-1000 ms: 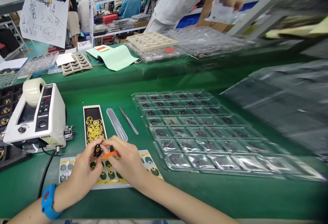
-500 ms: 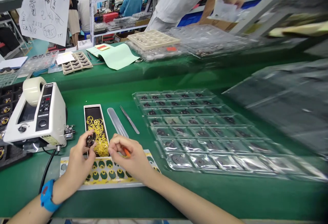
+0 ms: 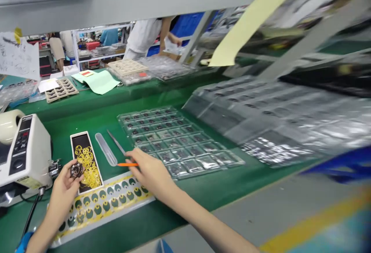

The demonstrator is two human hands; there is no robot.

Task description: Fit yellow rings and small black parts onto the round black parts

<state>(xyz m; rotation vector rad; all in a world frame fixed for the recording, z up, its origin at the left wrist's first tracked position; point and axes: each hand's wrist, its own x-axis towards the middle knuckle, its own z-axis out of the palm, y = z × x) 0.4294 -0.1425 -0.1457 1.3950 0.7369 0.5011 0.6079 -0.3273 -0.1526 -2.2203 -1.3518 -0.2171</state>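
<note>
My left hand (image 3: 65,185) pinches a small round dark part with a ring-shaped face (image 3: 76,170) over the edge of a white-rimmed box (image 3: 100,175). Loose yellow ring-shaped pieces (image 3: 92,175) fill much of that box. My right hand (image 3: 152,171) is closed on a slim orange stick-like tool (image 3: 127,164), whose thin end points left. Below both hands lies a sheet of die-cut stickers (image 3: 111,203) with yellow edges and rows of dark green shapes. Past the tool's end lie a clear plastic strip-like piece (image 3: 106,149) and metal tweezers (image 3: 116,142).
A white tape dispenser (image 3: 24,148) stands at the left. Clear compartment trays with dark parts (image 3: 179,141) lie right of the tweezers, and larger clear trays (image 3: 261,118) sit farther right. A yellow paper strip (image 3: 251,27) hangs from the shelf beam (image 3: 145,2).
My view has swung right, so the bench has slid left in the picture. My hands are farther apart, and the orange tool now sticks out leftward from my right fingers.
</note>
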